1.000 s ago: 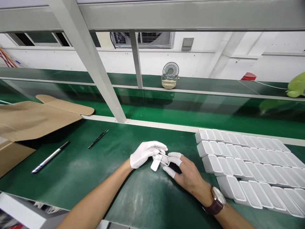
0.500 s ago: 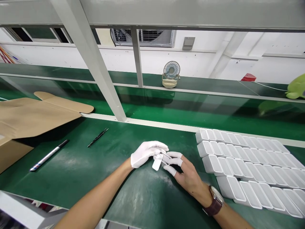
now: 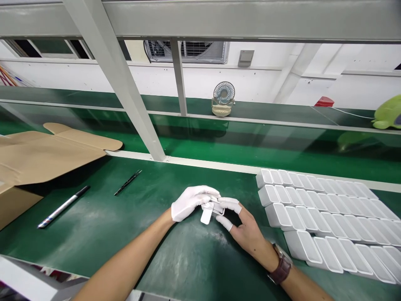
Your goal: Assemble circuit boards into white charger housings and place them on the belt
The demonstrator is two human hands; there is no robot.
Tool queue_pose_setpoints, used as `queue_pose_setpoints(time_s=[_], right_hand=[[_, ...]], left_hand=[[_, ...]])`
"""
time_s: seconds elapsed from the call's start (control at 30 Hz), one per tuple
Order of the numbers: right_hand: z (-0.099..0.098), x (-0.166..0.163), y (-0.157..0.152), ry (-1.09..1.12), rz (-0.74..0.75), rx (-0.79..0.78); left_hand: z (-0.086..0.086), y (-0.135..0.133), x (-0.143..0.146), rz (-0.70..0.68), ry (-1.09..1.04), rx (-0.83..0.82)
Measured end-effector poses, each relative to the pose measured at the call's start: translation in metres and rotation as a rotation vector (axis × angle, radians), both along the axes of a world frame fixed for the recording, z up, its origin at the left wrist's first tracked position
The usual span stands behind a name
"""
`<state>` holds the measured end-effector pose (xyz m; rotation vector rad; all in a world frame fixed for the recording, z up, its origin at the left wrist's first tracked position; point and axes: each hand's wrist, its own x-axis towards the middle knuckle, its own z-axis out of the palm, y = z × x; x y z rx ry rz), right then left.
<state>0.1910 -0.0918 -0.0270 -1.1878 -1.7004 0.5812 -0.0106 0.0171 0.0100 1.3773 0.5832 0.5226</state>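
Note:
My left hand (image 3: 192,203), in a white glove, is closed on a small white plastic box (image 3: 218,207) held just above the green bench. A flat white tab (image 3: 206,215) with rounded corners sticks out below the left fingers; whether it belongs to the box I cannot tell. My right hand (image 3: 242,219), with white finger cots on several fingers and a watch at the wrist, has its fingers on the box's right side. Its thumb is bent below. Part of the box is hidden by the fingers.
Rows of white plastic boxes (image 3: 316,217) stand on the right. A marker pen (image 3: 63,207), black tweezers (image 3: 128,182) and an open cardboard box (image 3: 53,154) lie to the left. A slanted metal post (image 3: 125,88) rises behind; a small fan (image 3: 223,98) sits on the shelf.
My right fingers have closed in on the box's upper right edge, drawing nearer to my left fingertips. My left hand stays almost where it was.

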Motion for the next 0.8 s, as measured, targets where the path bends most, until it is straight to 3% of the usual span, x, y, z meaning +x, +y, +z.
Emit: queue_pose_setpoints(time_s=[0.33, 0.8], right_hand=[[0.005, 0.004, -0.001, -0.309, -0.051, 0.250], [0.006, 0.011, -0.003, -0.392, -0.048, 0.345]], left_hand=[[0.001, -0.001, 0.000, 0.012, -0.001, -0.033], [0.008, -0.001, 0.002, 0.003, 0.003, -0.006]])
